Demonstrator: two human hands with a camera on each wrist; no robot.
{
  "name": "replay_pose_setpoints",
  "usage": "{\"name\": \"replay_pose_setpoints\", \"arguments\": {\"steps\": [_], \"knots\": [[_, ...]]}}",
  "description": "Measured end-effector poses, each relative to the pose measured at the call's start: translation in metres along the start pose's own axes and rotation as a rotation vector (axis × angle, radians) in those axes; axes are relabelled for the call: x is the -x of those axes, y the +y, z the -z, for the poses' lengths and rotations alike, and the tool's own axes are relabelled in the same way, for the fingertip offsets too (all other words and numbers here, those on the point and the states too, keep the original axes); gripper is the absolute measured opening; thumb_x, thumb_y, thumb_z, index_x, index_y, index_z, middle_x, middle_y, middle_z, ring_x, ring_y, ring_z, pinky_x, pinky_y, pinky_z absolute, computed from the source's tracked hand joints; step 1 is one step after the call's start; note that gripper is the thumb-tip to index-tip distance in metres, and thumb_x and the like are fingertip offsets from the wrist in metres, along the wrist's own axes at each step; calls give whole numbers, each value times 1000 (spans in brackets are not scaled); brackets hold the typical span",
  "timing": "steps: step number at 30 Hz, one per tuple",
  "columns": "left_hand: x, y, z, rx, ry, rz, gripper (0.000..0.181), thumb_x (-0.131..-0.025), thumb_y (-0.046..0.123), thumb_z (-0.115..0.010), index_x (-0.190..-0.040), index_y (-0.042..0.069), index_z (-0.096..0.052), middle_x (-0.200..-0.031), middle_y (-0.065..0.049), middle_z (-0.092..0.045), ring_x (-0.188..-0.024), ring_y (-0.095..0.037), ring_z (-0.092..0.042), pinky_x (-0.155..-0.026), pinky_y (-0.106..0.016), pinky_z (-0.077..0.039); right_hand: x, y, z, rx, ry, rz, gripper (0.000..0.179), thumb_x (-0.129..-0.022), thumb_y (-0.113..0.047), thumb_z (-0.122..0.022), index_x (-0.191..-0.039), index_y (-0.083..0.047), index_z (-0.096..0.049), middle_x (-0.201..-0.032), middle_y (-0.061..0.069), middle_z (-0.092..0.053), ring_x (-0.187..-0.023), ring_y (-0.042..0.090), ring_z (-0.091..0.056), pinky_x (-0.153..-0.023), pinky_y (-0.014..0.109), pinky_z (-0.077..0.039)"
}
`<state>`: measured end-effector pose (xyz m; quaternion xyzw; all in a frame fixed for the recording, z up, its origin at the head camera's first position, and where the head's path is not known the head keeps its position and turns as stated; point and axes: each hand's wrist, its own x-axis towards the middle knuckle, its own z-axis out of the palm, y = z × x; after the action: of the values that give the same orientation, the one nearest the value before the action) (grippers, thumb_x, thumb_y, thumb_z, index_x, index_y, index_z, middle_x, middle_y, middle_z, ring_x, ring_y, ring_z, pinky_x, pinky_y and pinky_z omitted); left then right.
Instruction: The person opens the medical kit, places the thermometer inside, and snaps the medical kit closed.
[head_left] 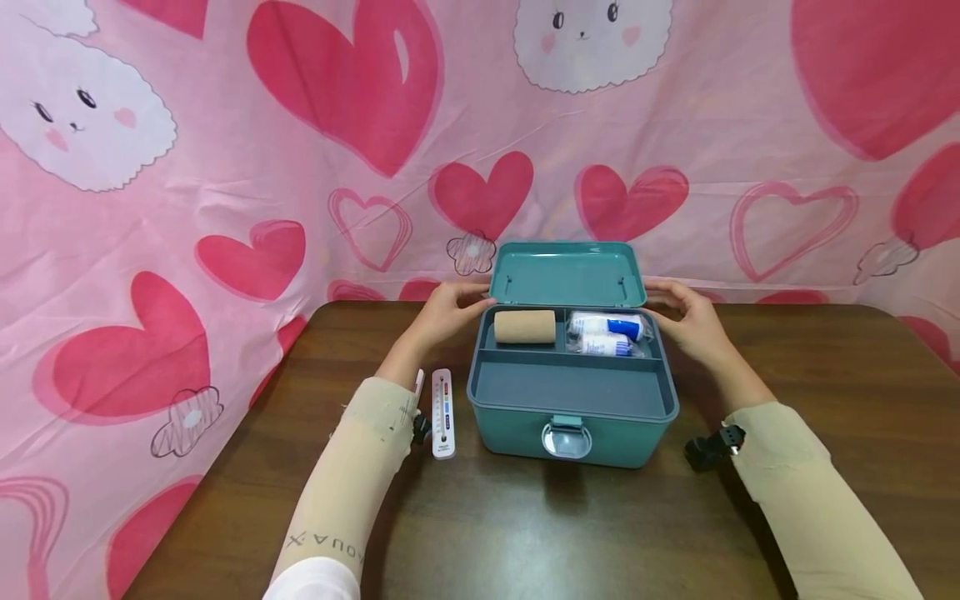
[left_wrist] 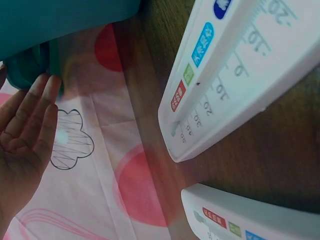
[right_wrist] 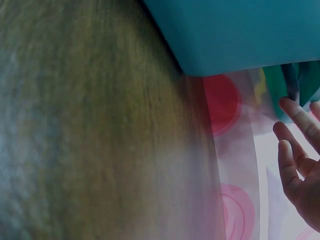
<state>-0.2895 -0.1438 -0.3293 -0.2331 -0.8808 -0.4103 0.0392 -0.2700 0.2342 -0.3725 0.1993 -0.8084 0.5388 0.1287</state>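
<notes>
A teal storage box (head_left: 510,433) stands on the table with its lid (head_left: 567,279) tilted up at the back. Inside, its grey tray (head_left: 573,387) has a tan bandage roll (head_left: 525,327) in the back left compartment. Two plastic-wrapped white and blue rolls (head_left: 607,325) lie in the back right one. My left hand (head_left: 450,312) is at the lid's left edge, fingers extended behind it and thumb near the hinge. At the opposite edge, my right hand (head_left: 692,321) has its fingertips by the lid, fingers loosely extended in the right wrist view.
Left of the box lies a white thermometer (head_left: 443,417), with a second thermometer (left_wrist: 220,215) beside it, mostly covered by the left forearm in the head view. A clear latch (head_left: 567,439) hangs on the box front. Behind the table (head_left: 525,533) is a pink heart-print cloth (head_left: 555,192).
</notes>
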Motion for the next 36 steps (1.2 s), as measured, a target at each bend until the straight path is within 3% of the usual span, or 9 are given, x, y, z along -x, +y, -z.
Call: {"name": "replay_pose_setpoints", "arguments": {"steps": [17, 23, 30, 36], "knots": [[8, -3, 0, 6, 8, 58, 37, -97, 27, -66, -130, 11, -67, -130, -9, -68, -105, -21, -65, -95, -39, -56, 0, 4, -6, -79, -1, 106, 44, -93, 5, -62, -135, 12, -50, -114, -19, -62, -102, -11, -60, -88, 5, -47], [12, -5, 2, -20, -16, 24, 37, -97, 24, -64, -131, 9, -66, -130, -10, -67, -108, -23, -64, -97, -40, -54, 6, 3, 1, -6, -51, 19, 46, -97, -7, -62, -140, 4, -50, -118, -17, -63, -103, -13, -58, -86, 5, -47], [25, -9, 11, -97, -107, 27, 36, -98, 24, -63, -131, 11, -66, -126, -7, -70, -103, -20, -63, -92, -37, -56, 15, -5, 15, 87, -105, -92, 47, -98, -19, -63, -141, -4, -52, -132, 17, -63, -103, -14, -57, -85, 6, -46], [39, 0, 24, -138, -122, 31, 36, -97, 26, -64, -130, 12, -67, -123, -8, -70, -113, -22, -64, -98, -42, -53, 21, -19, 28, 135, -106, -103, 46, -99, -24, -60, -142, -9, -52, -132, 2, -63, -108, -14, -53, -85, 4, -44]]}}
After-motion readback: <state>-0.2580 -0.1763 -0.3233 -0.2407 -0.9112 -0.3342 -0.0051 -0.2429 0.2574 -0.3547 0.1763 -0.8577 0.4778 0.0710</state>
